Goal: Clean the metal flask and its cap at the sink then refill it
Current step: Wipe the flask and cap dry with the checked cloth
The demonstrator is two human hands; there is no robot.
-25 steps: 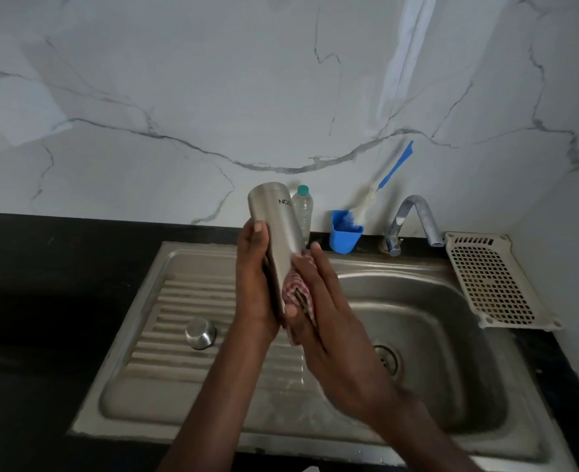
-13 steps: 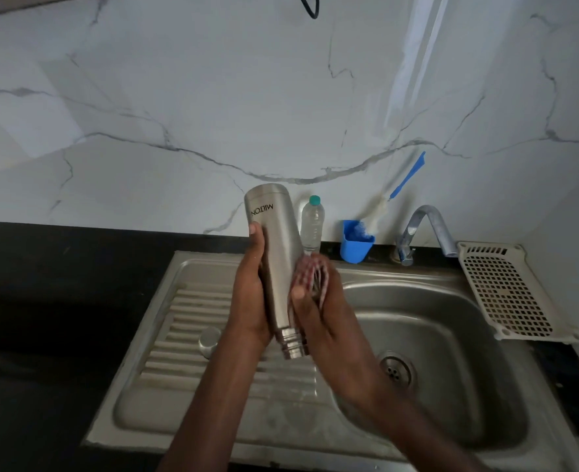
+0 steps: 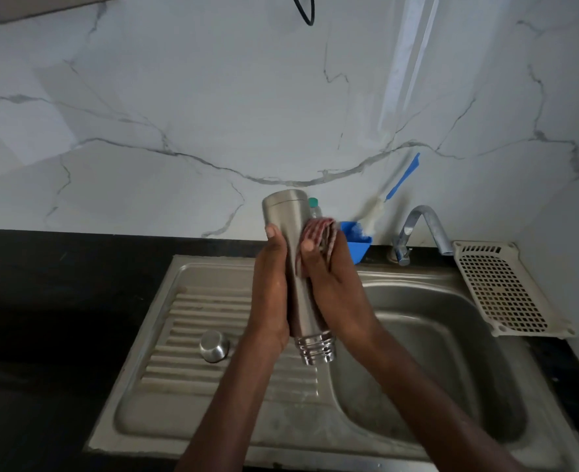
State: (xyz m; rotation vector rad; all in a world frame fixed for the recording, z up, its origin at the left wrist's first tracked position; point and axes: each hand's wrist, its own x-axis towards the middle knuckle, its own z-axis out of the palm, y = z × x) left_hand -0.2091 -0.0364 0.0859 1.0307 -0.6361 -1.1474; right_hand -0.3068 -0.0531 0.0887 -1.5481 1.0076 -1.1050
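The metal flask (image 3: 289, 226) is held upside down above the steel sink (image 3: 213, 267), its threaded open neck pointing at me. My left hand (image 3: 270, 287) grips the flask body from the left. A red-and-white scrub cloth (image 3: 322, 233) is pressed against the flask's right side by my right hand (image 3: 337, 291), whose fingers wrap around cloth and flask. The flask's metal cap (image 3: 214, 345) lies on the ribbed drainboard to the left, apart from both hands.
A curved tap (image 3: 427, 226) stands behind the basin. A blue cup (image 3: 357, 245) holds a blue-handled bottle brush (image 3: 402, 180). A small plastic bottle with a green top (image 3: 313, 204) peeks out behind the flask. A cream perforated tray (image 3: 502, 287) lies right. Black countertop (image 3: 60, 284) surrounds the sink.
My right hand has slid the cloth up along the flask from near the neck toward its base end. The flask has turned in my left hand, and its neck now shows fully.
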